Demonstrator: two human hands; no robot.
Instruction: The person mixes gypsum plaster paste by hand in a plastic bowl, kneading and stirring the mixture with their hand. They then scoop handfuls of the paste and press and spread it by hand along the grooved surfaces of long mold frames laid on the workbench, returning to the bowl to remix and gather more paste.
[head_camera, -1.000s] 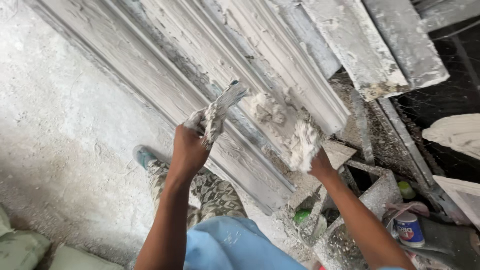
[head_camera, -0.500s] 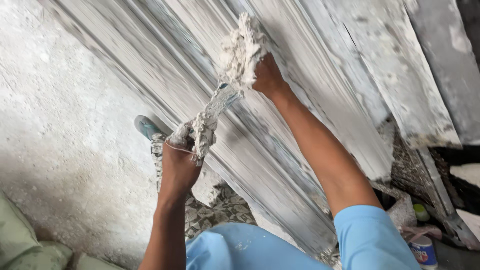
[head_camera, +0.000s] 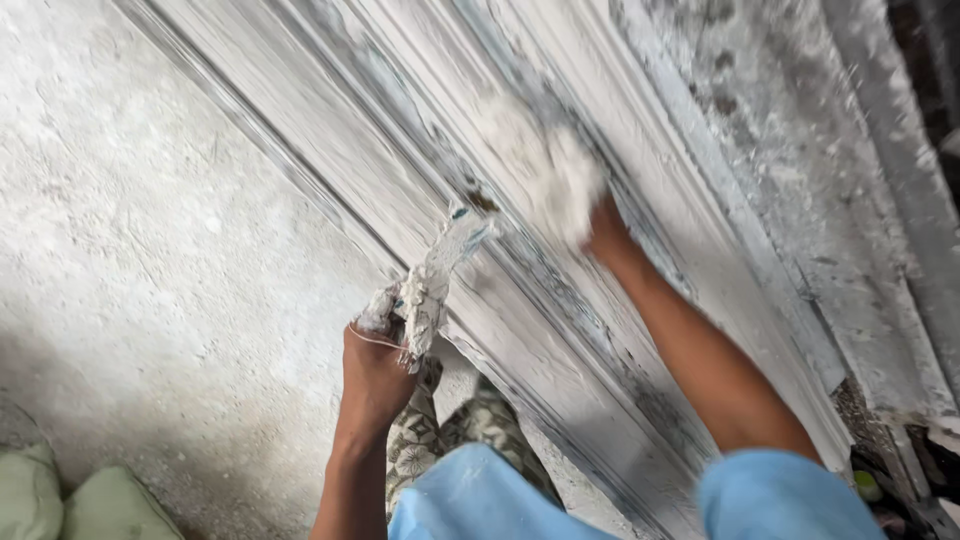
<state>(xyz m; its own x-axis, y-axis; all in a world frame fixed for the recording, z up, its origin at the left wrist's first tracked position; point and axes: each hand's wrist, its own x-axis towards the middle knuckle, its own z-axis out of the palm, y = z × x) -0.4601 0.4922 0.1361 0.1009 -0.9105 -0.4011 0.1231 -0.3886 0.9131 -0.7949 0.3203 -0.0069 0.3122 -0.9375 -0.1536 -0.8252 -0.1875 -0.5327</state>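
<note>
A long white plaster moulding (head_camera: 700, 170) with several ridges runs diagonally across the view. My right hand (head_camera: 575, 195), blurred and coated in white, presses a wad of wet plaster against a ridge of the moulding. My left hand (head_camera: 378, 350) sits lower, at the moulding's near edge, and grips a plaster-caked scraper (head_camera: 440, 270) whose blade points up toward the right hand. Both sleeves are light blue.
Rough pale concrete floor (head_camera: 150, 250) fills the left side. Green sacks (head_camera: 60, 500) lie at the bottom left. My patterned trousers (head_camera: 440, 440) show beneath the arms. Dark debris and a small green object (head_camera: 868, 487) lie at the bottom right by the moulding's edge.
My right hand came from the moulding's lower right end with a lump of plaster and swept up along the ridges. My left hand kept hold of the scraper. The view shifted left.
</note>
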